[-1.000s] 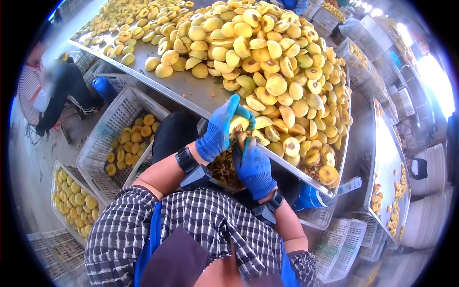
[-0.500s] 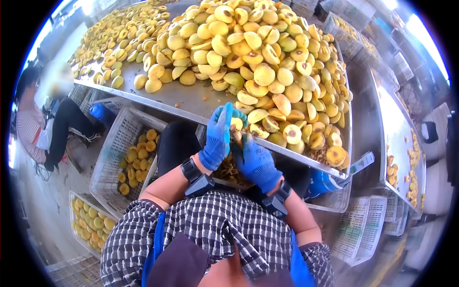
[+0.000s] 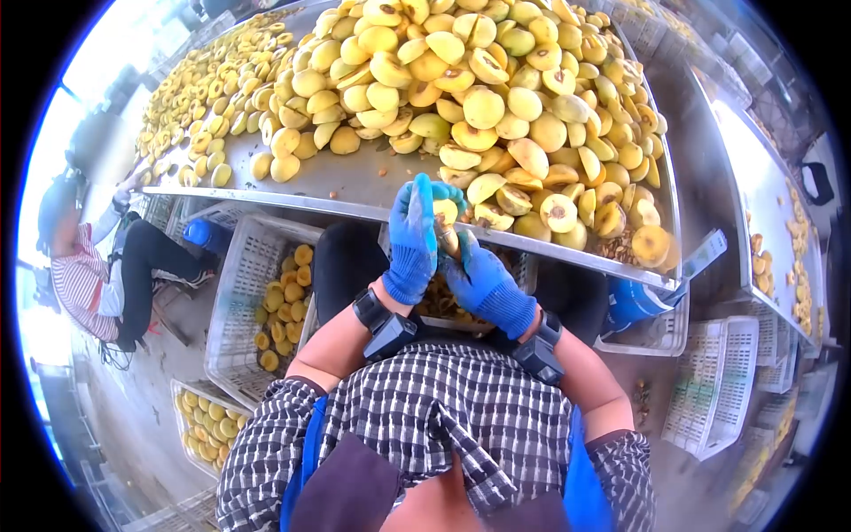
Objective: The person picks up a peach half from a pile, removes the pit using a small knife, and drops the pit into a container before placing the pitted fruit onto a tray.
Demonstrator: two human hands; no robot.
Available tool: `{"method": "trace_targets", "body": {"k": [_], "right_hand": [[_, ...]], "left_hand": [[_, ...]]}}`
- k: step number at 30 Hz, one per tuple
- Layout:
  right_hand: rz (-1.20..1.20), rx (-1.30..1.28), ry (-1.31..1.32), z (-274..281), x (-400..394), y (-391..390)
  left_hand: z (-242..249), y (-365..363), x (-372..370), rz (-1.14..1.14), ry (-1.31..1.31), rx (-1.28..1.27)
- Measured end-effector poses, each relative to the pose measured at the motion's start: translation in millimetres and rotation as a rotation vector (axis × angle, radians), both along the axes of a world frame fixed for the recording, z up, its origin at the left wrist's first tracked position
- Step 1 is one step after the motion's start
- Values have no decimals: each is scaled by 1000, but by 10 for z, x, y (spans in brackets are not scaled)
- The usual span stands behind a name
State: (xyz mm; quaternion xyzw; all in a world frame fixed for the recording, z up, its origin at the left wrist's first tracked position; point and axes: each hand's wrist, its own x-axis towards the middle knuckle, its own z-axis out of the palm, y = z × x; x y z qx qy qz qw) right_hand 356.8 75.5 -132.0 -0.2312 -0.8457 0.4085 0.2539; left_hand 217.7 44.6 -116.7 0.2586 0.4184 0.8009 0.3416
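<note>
My left hand (image 3: 413, 238), in a blue glove, is closed around a yellow fruit half (image 3: 445, 211) at the table's front edge. Gloved in blue too, my right hand (image 3: 479, 282) grips a small tool (image 3: 450, 241) whose tip meets the fruit; its handle is mostly hidden by the fingers. Just beyond both hands, a large heap of halved yellow fruit (image 3: 483, 108) covers much of the metal table (image 3: 355, 182).
A white crate (image 3: 232, 297) holding fruit halves stands left of my legs, with another crate (image 3: 188, 436) below it. A seated person (image 3: 89, 275) is at the far left. An upright white crate (image 3: 712, 386) and a second metal table (image 3: 740, 191) are at the right.
The view has shifted, so the crates and my body appear further right. Both hands remain together, with the fruit half and tool still between them.
</note>
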Motion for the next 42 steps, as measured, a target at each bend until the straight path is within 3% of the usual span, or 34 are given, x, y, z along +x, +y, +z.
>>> {"method": "trace_targets", "body": {"k": [4,5,8,11,15,18,19,22,23,26,29,30,32,33,36,39,40,42], "right_hand": [[37,191,-44,92,79,98],[74,86,-177,158,117,131],[252,-399,67,140,103,172],[196,-206,37,23,123,169],[-27,195,-190,302,198,137],[-83,147,-584,425,103,-1],[-90,238,-481,392,144,-35],[-37,160,-144,242,186,-18],[49,-79,-112,244,200,32],[55,-200,-62,133,190,31],[102,-177,-35,124,231,74],[103,-296,-30,128,230,72],[111,-534,-25,136,233,26],[116,-794,63,-29,208,-6],[98,-1090,49,146,218,-82],[36,-241,-40,40,275,-104],[67,-176,-108,62,334,-92],[127,-42,-243,102,528,-44]], "left_hand": [[-34,-18,-15,-62,23,-15],[-3,-27,-39,-125,-5,-92],[150,-57,-110,-256,-40,-237],[129,-31,-96,-244,-25,-211],[-66,51,-63,-105,36,-113],[-75,52,-40,-50,134,-91],[-66,50,-27,-51,162,-101],[-63,30,-36,-74,223,-214],[-70,34,-52,-74,256,-211],[36,22,-81,-210,97,-244],[245,-49,-108,-359,143,-266],[272,-62,-122,-394,160,-273],[243,-59,-65,-346,-110,-324],[208,-47,-30,-319,-247,-346],[34,-2,9,-237,-409,-259],[-70,-28,-126,-231,-504,-134],[-86,-57,-243,-228,-507,-76],[143,-314,-564,-83,89,-260]]}}
